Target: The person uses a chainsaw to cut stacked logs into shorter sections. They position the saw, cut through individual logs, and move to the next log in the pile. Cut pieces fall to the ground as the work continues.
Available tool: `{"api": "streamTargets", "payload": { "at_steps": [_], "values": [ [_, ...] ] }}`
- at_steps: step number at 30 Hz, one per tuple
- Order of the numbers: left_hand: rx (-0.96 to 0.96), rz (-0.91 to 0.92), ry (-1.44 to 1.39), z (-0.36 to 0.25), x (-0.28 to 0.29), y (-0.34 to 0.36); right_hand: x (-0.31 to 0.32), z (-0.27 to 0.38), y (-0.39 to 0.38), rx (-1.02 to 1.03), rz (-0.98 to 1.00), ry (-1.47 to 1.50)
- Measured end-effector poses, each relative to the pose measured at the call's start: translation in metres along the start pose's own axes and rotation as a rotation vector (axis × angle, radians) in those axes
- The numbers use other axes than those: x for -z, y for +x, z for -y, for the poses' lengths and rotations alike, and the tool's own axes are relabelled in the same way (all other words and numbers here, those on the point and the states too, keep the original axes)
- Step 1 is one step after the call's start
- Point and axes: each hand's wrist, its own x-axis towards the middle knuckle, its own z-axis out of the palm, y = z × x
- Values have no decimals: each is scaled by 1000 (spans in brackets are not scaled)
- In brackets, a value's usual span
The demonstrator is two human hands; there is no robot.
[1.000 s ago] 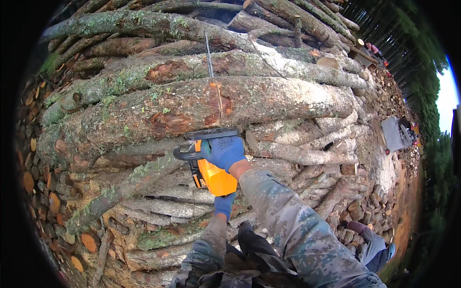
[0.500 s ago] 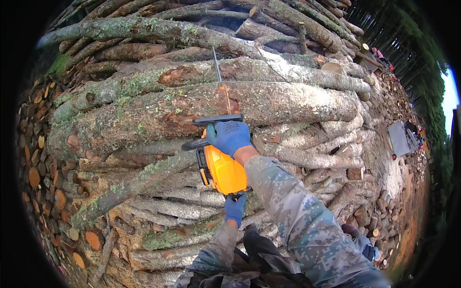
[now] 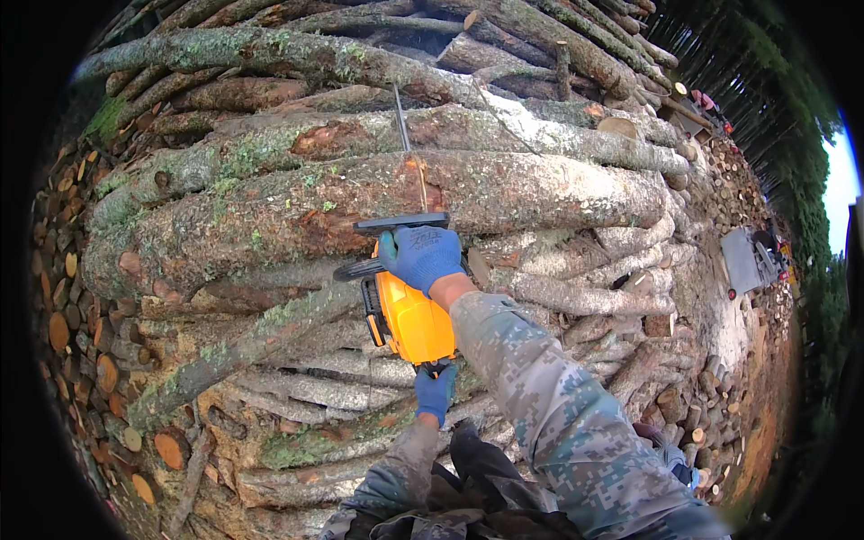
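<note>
A chainsaw (image 3: 416,317) sits at the middle of the frame, its smooth, rounded plastic body bright orange-yellow, with a flat black guard (image 3: 400,223) across its front and a black curved handle (image 3: 358,269) jutting to the left. The right hand (image 3: 421,258), in a blue knitted glove, is curled over the front handle, knuckles up (the fingertips are hidden beneath). Below it, the left hand (image 3: 436,393), gloved alike, is wrapped around the grip at the rear end.

The narrow metal blade (image 3: 401,121) points toward the top of the frame, lying across a thick log (image 3: 297,207) of rough, flaking bark with reddish bare patches. A thin, pale slit (image 3: 422,184) shows in that log, in line with the blade. A slimmer log (image 3: 558,139) lies just above it, and a lichen-spotted branch (image 3: 243,355) slants through the lower left. Round cut pieces (image 3: 106,372) crowd the left edge; a flat grey cart (image 3: 742,261) stands at the right.
</note>
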Motion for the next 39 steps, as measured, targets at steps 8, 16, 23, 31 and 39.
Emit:
{"api": "streamTargets", "payload": {
  "at_steps": [8, 16, 23, 31, 39],
  "values": [
    [-43, -63, 30, 36, 11, 34, -13, -5, -5, -13, 90, -15],
    [-81, -72, 113, 60, 34, 61, -27, 0, -9, 21, 37, 56],
    [-34, -37, 191, 55, 27, 63, -43, -17, -14, 33, -28, 53],
    [-130, -26, 202, 54, 30, 71, -45, -20, -19, 20, 47, 106],
    [-158, -60, 203, 59, 30, 64, -47, -20, -12, 65, -57, 86]
  ]
}}
